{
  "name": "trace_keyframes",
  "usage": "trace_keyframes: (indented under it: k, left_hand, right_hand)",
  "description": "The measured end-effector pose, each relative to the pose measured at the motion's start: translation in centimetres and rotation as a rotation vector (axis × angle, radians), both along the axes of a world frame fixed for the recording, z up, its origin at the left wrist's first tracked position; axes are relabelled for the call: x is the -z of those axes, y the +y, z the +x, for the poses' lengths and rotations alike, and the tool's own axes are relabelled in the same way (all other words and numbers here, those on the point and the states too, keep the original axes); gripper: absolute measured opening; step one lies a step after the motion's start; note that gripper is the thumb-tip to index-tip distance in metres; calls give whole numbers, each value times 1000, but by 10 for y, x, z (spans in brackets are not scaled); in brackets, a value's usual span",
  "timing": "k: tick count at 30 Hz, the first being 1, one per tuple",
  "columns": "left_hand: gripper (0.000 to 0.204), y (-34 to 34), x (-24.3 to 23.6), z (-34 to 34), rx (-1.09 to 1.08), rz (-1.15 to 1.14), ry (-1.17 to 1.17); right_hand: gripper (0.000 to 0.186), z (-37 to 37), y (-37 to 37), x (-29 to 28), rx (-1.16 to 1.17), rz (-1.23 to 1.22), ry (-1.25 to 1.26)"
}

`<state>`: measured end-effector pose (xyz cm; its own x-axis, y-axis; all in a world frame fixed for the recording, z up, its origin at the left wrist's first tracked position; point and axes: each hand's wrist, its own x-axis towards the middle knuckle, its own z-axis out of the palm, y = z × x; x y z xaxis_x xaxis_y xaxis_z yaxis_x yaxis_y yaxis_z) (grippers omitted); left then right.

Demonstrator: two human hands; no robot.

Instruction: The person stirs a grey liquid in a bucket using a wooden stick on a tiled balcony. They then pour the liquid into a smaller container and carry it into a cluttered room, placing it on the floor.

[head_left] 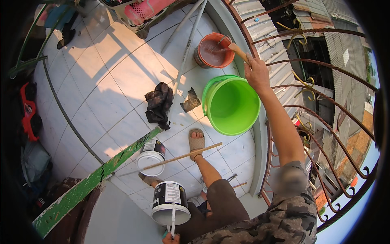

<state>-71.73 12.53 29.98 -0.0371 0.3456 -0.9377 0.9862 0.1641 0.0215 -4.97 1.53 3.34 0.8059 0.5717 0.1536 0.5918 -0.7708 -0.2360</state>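
Note:
My right hand [256,73] reaches out past the green bucket and is closed around the handle of a wooden-handled tool [239,53], perhaps a brush. Its far end is over the orange bucket [197,57], which holds murky reddish-brown liquid. Nearer stands a bright green bucket [229,103], its inside looking light green. At the lower edge my left hand [170,238] is closed on the white handle of a black-and-white paint bucket [170,194]. That bucket's grey-white opening faces me. Part of the left hand is cut off by the frame.
A second paint bucket [151,158] stands on the tiles [122,89], a thin stick [191,153] across it. A dark rag [158,103], a long pole [187,49] and a green-painted beam [97,179] lie nearby. A rusty railing [321,63] borders the right.

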Motion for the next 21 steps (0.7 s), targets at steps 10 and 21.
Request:
trace_keyframes:
  k: [10, 21]
  left_hand:
    - [28, 7, -7, -67, -17, 154, -37]
    - [25, 94, -114, -122, -159, 719, -346]
  right_hand:
    - [72, -69, 12, -20, -37, -128, 105]
    - [26, -253, -10, -207, 651, 477, 1236]
